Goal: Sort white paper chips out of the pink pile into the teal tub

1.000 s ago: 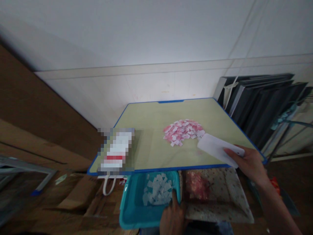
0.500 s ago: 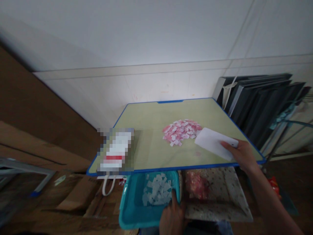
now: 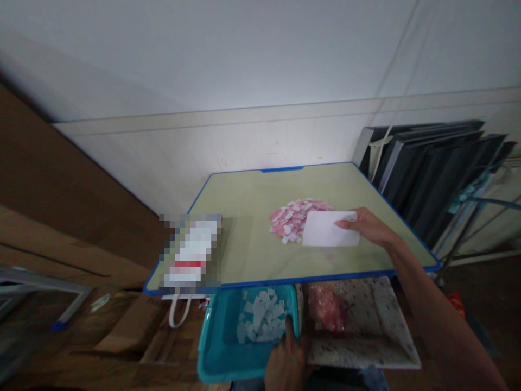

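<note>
My right hand [image 3: 371, 226] grips the right end of a flat white plastic sheet [image 3: 325, 232] with rounded corners and a small hole. The sheet is held over the table and covers the right side of a pile of small pink and white pieces [image 3: 287, 218]. Below the table's front edge, my left hand [image 3: 286, 363] holds the right front rim of a teal plastic basin [image 3: 217, 355], its index finger reaching over the inside. Loose white pieces [image 3: 262, 317] lie in that basin.
The pale green table [image 3: 248, 250] has a blue edge and meets the wall. A blurred-out box [image 3: 193, 250] sits at its left. Right of the basin is a speckled tray [image 3: 372, 320] with reddish pieces [image 3: 328, 309]. Dark panels [image 3: 431, 174] lean at the right.
My right hand has moved the white sheet left and slightly up, turning it more level, so that it now overlaps the pile. My left hand stays at the basin.
</note>
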`<state>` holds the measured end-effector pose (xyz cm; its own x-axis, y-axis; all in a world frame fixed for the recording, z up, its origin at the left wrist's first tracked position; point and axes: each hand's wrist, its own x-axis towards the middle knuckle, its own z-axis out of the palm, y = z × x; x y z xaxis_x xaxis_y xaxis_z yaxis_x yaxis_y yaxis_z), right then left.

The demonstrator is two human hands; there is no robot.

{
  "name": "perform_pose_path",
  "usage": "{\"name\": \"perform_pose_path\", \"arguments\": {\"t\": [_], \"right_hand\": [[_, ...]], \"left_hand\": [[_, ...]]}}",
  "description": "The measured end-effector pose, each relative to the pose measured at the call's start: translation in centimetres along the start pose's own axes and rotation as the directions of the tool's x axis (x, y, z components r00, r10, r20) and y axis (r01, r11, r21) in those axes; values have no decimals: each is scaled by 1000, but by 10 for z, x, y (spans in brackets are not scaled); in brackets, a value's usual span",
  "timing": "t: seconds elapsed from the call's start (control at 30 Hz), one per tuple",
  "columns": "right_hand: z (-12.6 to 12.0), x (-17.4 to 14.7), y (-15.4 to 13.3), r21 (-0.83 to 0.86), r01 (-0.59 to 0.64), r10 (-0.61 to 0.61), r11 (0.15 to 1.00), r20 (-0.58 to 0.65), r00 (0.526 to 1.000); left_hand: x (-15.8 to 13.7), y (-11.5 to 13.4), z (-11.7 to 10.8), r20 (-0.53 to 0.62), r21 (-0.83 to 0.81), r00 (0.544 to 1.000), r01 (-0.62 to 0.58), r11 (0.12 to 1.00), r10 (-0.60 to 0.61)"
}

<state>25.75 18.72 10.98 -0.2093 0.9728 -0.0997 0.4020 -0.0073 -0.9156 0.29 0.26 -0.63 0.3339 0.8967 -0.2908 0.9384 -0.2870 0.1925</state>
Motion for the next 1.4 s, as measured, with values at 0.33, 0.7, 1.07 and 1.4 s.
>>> {"name": "perform_pose_path", "arguments": {"t": [0.33, 0.7, 1.07, 1.4], "right_hand": [[-2, 2, -5, 5, -7, 6, 1000, 218, 976], [0, -18, -2, -18, -23, 27, 1000, 255, 967], [1, -35, -1, -94, 7, 11, 996, 195, 981], [6, -78, -3, -237, 107, -89, 966, 82, 993]], "left_hand": [[-1, 1, -2, 36, 4, 999, 14, 1000, -14], [0, 0, 1, 21, 18, 1000, 0, 1000, -1], [-2, -1, 6, -25, 20, 1000, -8, 1000, 9], [0, -2, 3, -18, 21, 1000, -13, 1000, 13]]}}
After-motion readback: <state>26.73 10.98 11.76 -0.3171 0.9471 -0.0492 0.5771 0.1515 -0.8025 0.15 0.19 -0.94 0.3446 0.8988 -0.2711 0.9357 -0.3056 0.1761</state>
